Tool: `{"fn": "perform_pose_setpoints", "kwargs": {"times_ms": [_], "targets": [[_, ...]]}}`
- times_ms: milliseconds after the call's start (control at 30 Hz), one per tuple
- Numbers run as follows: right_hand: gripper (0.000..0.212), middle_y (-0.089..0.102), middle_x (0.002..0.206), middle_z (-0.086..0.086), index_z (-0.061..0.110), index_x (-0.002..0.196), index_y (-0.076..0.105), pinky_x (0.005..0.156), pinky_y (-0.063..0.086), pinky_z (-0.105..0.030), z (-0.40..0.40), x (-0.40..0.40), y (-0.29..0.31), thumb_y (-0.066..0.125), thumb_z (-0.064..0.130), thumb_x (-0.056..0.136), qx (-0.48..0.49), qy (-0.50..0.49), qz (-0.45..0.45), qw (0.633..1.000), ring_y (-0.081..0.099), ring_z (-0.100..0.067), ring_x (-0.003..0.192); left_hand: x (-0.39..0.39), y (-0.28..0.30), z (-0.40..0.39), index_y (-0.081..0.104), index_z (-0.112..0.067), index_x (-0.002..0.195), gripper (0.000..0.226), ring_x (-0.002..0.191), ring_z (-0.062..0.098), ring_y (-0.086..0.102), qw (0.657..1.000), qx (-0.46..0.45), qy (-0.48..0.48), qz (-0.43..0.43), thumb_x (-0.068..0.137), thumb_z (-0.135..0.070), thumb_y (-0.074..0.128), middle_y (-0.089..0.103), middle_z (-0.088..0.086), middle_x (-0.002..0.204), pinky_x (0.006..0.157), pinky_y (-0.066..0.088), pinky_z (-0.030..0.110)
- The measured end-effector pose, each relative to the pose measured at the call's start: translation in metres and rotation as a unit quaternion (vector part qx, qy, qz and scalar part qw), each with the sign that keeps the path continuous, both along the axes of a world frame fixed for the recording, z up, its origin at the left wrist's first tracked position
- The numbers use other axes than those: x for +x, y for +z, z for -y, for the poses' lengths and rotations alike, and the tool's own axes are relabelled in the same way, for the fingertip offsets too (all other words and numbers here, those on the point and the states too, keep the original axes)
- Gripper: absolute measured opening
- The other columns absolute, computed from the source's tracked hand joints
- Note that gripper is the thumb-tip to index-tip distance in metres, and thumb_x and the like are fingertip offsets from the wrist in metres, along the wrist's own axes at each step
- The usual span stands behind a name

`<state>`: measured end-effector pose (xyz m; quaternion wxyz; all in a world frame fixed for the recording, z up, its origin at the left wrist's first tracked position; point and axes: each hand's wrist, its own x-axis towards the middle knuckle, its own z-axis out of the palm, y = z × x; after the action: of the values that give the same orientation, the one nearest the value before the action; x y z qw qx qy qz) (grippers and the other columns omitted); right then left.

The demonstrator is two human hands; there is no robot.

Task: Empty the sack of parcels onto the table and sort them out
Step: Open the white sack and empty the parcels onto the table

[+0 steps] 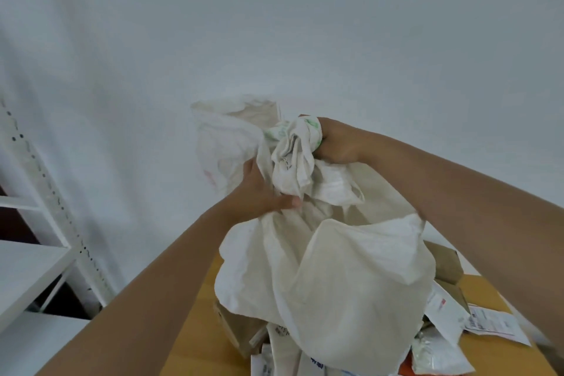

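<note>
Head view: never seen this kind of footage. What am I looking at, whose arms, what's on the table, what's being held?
There is no machine here. A person wears one wide-angle camera on the head, looking forward and down, so both bare arms reach in from the bottom edge. The left hand and right hand both grip the bunched end of a white woven sack, held up so it hangs open end down over a wooden table. Under it lie spilled parcels: a brown cardboard box, white mailers with printed labels, a brown paper parcel. A white metal shelf stands on the left, a plain white wall behind.
</note>
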<state>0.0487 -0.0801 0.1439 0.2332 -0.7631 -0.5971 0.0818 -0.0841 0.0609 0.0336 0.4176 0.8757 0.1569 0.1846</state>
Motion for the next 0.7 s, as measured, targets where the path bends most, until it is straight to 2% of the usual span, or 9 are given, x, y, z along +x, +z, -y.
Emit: {"fn": "perform_pose_setpoints", "kwargs": {"times_ms": [100,167,233,300,367,433,533,600,700], "targets": [[0.026,0.063,0.088,0.012,0.024,0.087,0.063,0.072,0.042,-0.011,-0.005,-0.015,-0.004,0.052,0.001,0.092,0.017,0.033,-0.075,0.997,0.056,0.011,0.073,0.015,-0.006,0.01,0.048,-0.015,0.132,0.094,0.12,0.029,0.051,0.998,0.011,0.007,0.065,0.056,-0.051,0.091,0.051,0.006,0.126,0.101,0.047,0.048],[0.03,0.066,0.093,0.009,0.023,0.093,0.065,0.074,0.047,-0.013,-0.005,-0.02,-0.006,0.052,-0.004,0.091,0.019,0.043,-0.118,0.992,0.06,0.008,0.08,0.018,-0.01,0.016,0.052,0.0,0.124,0.065,0.109,0.027,0.057,0.994,-0.005,0.067,0.088,0.072,-0.021,0.085,0.055,0.008,0.112,0.092,0.048,0.034],[0.029,0.067,0.102,0.005,0.02,0.107,0.062,0.08,0.052,-0.018,-0.004,-0.021,-0.007,0.053,-0.003,0.092,0.012,0.049,-0.156,0.986,0.063,0.001,0.092,0.018,-0.011,0.019,0.055,0.005,0.116,0.041,0.095,0.018,0.055,0.988,0.029,0.113,0.104,0.081,-0.006,0.073,0.057,0.009,0.102,0.074,0.041,0.014],[0.045,0.062,0.12,0.007,0.022,0.133,0.049,0.093,0.052,-0.023,-0.001,-0.018,-0.005,0.059,0.003,0.093,-0.012,0.054,-0.161,0.985,0.06,-0.003,0.109,0.016,-0.008,0.023,0.058,0.003,0.108,0.024,0.083,0.012,0.049,0.982,0.05,0.137,0.122,0.086,-0.003,0.064,0.054,0.001,0.09,0.063,0.036,0.01],[0.072,0.049,0.133,0.017,0.031,0.148,0.026,0.099,0.044,-0.018,0.008,-0.009,0.0,0.065,0.01,0.091,-0.053,0.051,-0.114,0.991,0.049,0.002,0.121,0.014,-0.004,0.026,0.059,-0.003,0.099,0.013,0.081,0.014,0.05,0.977,0.016,0.157,0.143,0.086,-0.005,0.061,0.055,-0.001,0.087,0.068,0.037,0.017],[0.083,0.042,0.142,0.015,0.037,0.151,0.018,0.103,0.036,-0.024,0.022,0.004,0.007,0.069,0.017,0.089,-0.031,-0.007,-0.096,0.995,0.037,-0.004,0.134,0.013,-0.003,0.02,0.056,-0.009,0.089,0.009,0.081,0.019,0.056,0.967,-0.051,0.19,0.162,0.082,-0.012,0.062,0.059,-0.002,0.083,0.072,0.043,0.027],[0.079,0.038,0.15,0.013,0.045,0.148,0.025,0.108,0.032,-0.031,0.056,0.017,0.007,0.072,0.046,0.083,0.084,-0.1,-0.183,0.974,0.029,-0.007,0.141,0.012,-0.007,-0.001,0.057,-0.012,0.091,0.011,0.091,0.026,0.063,0.939,-0.091,0.294,0.152,0.083,-0.017,0.063,0.063,0.002,0.09,0.074,0.046,0.031],[0.102,0.019,0.16,0.012,0.047,0.151,0.014,0.113,0.023,-0.03,0.077,0.009,-0.008,0.069,0.072,0.07,0.05,-0.085,-0.2,0.975,0.018,-0.003,0.143,0.009,-0.013,-0.016,0.059,-0.008,0.103,0.026,0.099,0.031,0.062,0.914,-0.123,0.356,0.152,0.082,-0.018,0.068,0.065,0.008,0.103,0.081,0.05,0.036],[0.128,-0.009,0.161,0.018,0.039,0.153,-0.013,0.114,0.012,-0.023,0.083,-0.027,-0.048,0.069,0.069,0.06,-0.056,-0.043,-0.163,0.984,0.003,-0.001,0.144,0.012,-0.019,-0.025,0.055,-0.009,0.121,0.048,0.107,0.032,0.058,0.902,-0.071,0.41,0.116,0.08,-0.026,0.074,0.062,0.012,0.117,0.091,0.047,0.04]]}}
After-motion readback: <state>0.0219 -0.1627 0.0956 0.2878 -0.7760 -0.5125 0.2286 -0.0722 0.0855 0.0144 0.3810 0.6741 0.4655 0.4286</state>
